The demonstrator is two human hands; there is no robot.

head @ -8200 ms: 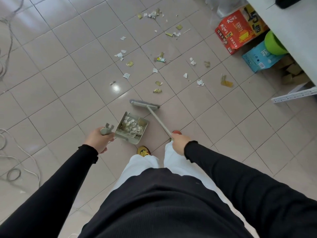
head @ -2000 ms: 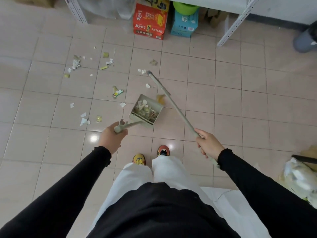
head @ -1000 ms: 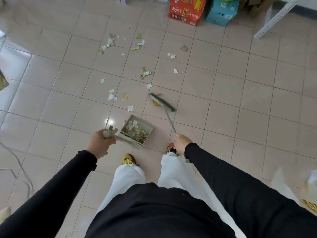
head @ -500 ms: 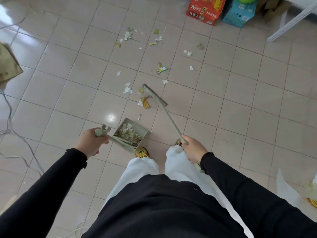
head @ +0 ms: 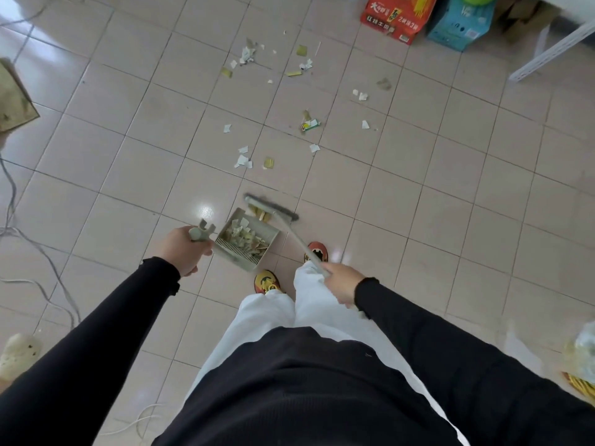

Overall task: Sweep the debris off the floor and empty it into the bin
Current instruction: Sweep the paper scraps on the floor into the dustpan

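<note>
Single view: head-worn wide-angle camera, looking steeply down and forward from standing height over the wearer's black top and white trousers. Near field: both black-sleeved forearms. Mid field: pinkish tiled floor. Far top edge: red printed carton and, apparently, a white metal shelf leg, distorted by the lens.
</note>
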